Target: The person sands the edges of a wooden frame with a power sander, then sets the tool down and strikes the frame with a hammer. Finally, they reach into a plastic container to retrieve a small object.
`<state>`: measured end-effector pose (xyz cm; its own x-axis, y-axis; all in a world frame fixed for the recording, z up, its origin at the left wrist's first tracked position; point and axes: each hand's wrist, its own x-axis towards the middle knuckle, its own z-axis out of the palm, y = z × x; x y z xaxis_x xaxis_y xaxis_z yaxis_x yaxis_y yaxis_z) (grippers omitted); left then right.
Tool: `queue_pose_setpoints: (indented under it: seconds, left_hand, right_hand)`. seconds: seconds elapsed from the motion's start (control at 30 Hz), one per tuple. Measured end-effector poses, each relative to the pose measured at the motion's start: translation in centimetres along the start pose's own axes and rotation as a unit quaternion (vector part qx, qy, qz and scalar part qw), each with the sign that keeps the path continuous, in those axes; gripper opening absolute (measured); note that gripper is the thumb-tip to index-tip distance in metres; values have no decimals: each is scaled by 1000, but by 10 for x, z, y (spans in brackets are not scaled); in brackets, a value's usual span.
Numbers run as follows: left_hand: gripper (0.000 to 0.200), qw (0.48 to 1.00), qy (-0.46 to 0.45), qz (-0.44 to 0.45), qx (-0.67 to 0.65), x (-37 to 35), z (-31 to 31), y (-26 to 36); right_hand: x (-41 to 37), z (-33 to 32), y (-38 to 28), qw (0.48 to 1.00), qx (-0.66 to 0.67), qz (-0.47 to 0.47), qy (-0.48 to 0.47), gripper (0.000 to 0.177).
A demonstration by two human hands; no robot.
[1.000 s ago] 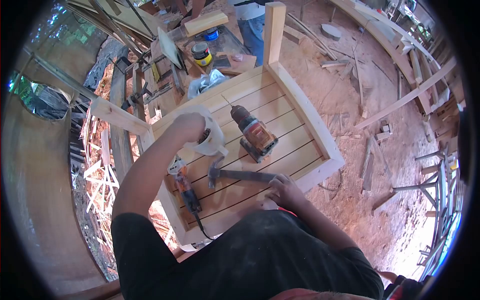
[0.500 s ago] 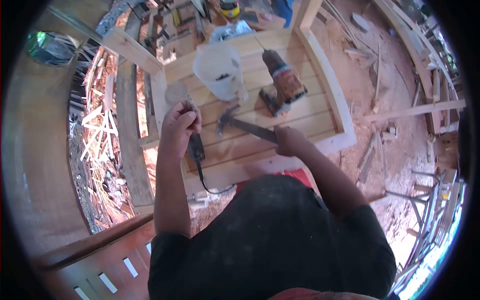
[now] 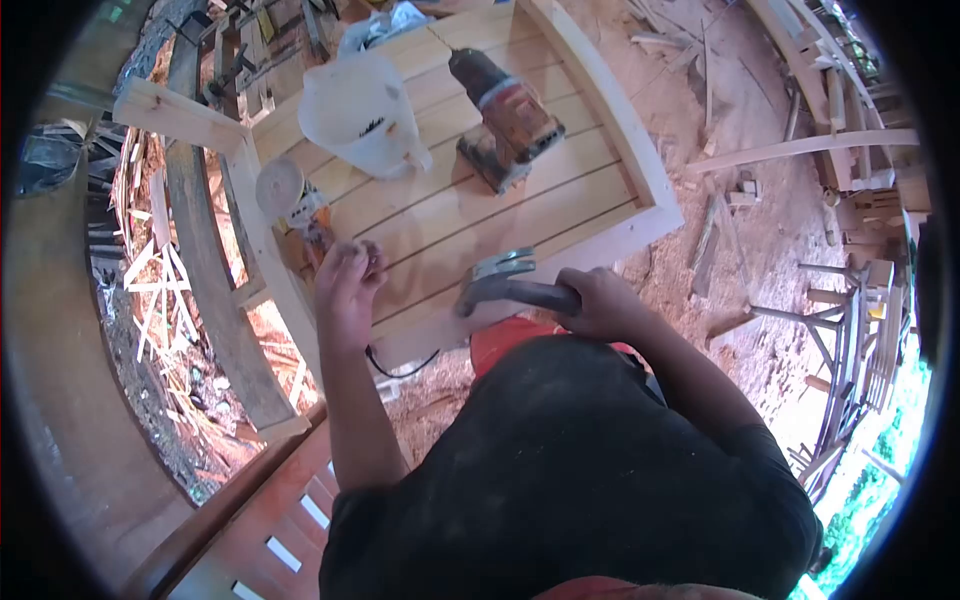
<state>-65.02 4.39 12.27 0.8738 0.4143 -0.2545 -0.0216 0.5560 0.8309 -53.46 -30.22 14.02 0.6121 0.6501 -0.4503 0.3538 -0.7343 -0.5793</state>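
My right hand (image 3: 605,304) is closed round the handle of a claw hammer (image 3: 500,282), whose head is over the near edge of a slatted wooden frame (image 3: 440,215). My left hand (image 3: 347,285) is raised at the frame's left side, its fingers pinched together; whatever is between them is too small to name. Just behind it lies an angle grinder (image 3: 312,222) with a round disc. A cordless drill (image 3: 510,125) and a white plastic jug (image 3: 362,112) with small dark pieces inside rest on the slats.
Long planks (image 3: 210,260) and scattered wood offcuts (image 3: 160,265) lie to the left. More sticks and timber (image 3: 712,230) are on the dirt floor at right. A reddish slatted wooden piece (image 3: 265,520) is at the lower left.
The hammer has come back toward my body and its head has turned. My view has shifted, so the drill and jug appear further up and left. More of the grinder shows.
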Motion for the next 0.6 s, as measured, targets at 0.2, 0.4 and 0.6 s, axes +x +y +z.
queue_pose_setpoints:
  seconds: [0.2, 0.4, 0.6]
  left_hand:
    - [22, 991, -121, -53, -27, 7, 50, -30]
    - [19, 966, -210, -137, -58, 3, 126, -73]
    - [20, 903, -171, -302, -252, -2, 227, -123]
  right_hand:
    - [-24, 8, 29, 995, 19, 59, 73, 27]
    - [-88, 2, 106, 960, 140, 106, 219, 22]
    - [-113, -9, 194, 923, 216, 161, 275, 20]
